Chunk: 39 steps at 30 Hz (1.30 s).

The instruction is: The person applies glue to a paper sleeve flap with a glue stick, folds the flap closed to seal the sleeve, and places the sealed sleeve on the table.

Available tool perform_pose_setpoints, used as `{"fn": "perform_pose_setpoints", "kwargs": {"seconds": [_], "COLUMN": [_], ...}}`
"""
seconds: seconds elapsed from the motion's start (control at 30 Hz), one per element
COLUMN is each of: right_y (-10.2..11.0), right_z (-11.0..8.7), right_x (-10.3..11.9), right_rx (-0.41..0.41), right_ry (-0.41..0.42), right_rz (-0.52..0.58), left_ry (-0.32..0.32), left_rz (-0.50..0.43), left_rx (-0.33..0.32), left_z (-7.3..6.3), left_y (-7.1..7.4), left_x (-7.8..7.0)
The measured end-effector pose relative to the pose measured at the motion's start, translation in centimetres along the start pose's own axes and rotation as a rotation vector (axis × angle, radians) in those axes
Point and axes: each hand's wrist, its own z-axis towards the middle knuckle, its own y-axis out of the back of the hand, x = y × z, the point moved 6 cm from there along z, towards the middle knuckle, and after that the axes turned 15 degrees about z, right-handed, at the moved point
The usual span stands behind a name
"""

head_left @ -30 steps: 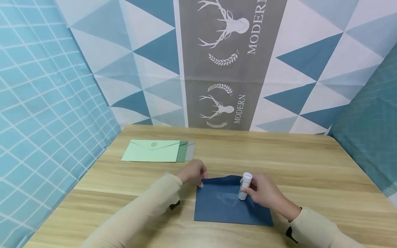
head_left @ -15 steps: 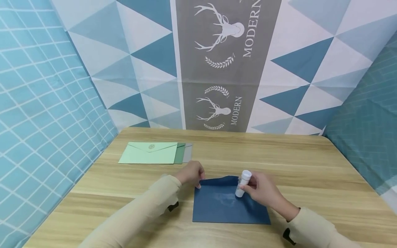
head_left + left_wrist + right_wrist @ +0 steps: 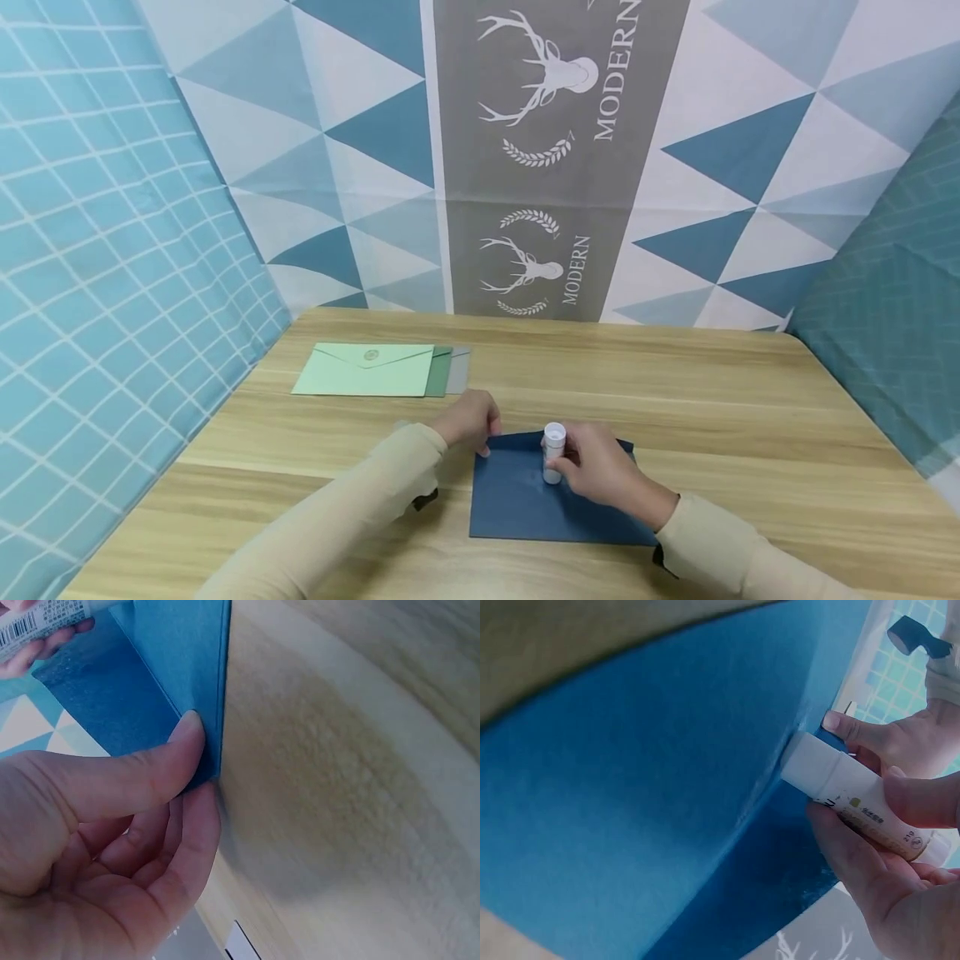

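Note:
A dark blue envelope [image 3: 513,504] lies on the table with its far flap raised. My left hand [image 3: 467,419] pinches its far left corner between thumb and fingers, plain in the left wrist view. My right hand [image 3: 603,468] grips a white glue stick [image 3: 553,457], held nearly upright over the envelope's far part. In the right wrist view the tip of the glue stick [image 3: 855,796] meets the blue paper along the crease of the flap. Pale smears show on the paper there. Part of the flap is hidden behind the right hand.
At the back left of the wooden table [image 3: 712,392] lie overlapping envelopes: a light green one [image 3: 367,372] on top, then a darker green one [image 3: 438,375] and a grey one [image 3: 459,372]. Patterned cloth walls [image 3: 532,167] stand behind and at both sides.
My right hand has moved the glue stick leftward along the envelope, from its right part toward the middle. The left hand keeps its pinch on the corner.

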Motion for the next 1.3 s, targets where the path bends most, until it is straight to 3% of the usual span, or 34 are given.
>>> {"fn": "perform_pose_setpoints", "kwargs": {"seconds": [0.3,0.57,0.87,1.07,1.3], "right_y": [1.1,1.9,3.8,5.6,7.2], "right_z": [-0.8,-1.4,-2.3,-2.9,-3.4], "right_x": [0.2,-0.6,-2.1,-3.1,-4.1], "right_rx": [-0.018,-0.038,-0.142,-0.181,-0.227], "right_ry": [-0.020,-0.050,-0.279,-0.344,-0.398], "right_rz": [-0.062,-0.058,0.034,0.065,0.304], "left_ry": [-0.014,0.019,0.029,0.060,0.026], "left_rz": [-0.012,-0.039,-0.017,0.038,0.095], "left_rx": [-0.016,-0.001,-0.030,-0.054,-0.092], "left_z": [0.2,-0.1,-0.3,0.0,0.7], "left_y": [0.1,0.1,0.5,0.9,1.5], "left_x": [0.0,0.3,0.2,1.0,1.2]}}
